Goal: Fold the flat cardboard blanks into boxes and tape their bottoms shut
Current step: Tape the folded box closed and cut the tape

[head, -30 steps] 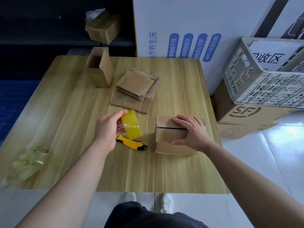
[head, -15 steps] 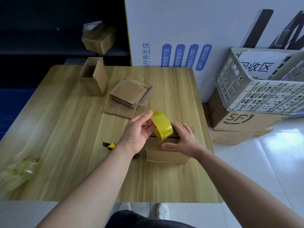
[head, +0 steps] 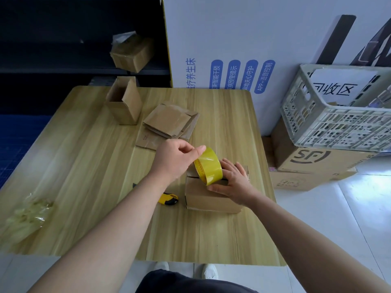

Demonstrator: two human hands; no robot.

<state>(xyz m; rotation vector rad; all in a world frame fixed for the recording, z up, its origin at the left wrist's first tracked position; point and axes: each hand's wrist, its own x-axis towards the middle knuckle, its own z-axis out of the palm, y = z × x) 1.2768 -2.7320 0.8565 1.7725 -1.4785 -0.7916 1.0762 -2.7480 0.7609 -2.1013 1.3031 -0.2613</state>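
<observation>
Nearest, at the table's point(head: 88, 187) left edge: a crumpled wad of clear yellowish tape scraps point(head: 25, 214). Just past the left forearm: a yellow and black utility knife point(head: 168, 199), flat on the wood, partly hidden by the arm. Beside it to the right: a folded cardboard box point(head: 211, 199) resting on the table, flaps closed on top with a dark seam showing. Pressed onto the box top: the right hand point(head: 233, 182), fingers spread flat, thumb against the near face, clasping nothing but steadying the box. Above the seam: a roll of yellow tape point(head: 208, 166), held on edge, touching the right hand's fingers. Pinched at the roll's upper rim: the left hand point(head: 175, 159), thumb and fingers closed narrowly on the roll. Farther back, mid-table: a loose stack of flat cardboard blanks point(head: 169, 125). At the far left corner: 1 upright box point(head: 123, 102), open at the top. Beyond the table: another box point(head: 133, 53) on a dark shelf. Off to the right: a white plastic crate point(head: 338, 121) sitting on brown cartons point(head: 317, 161).
</observation>
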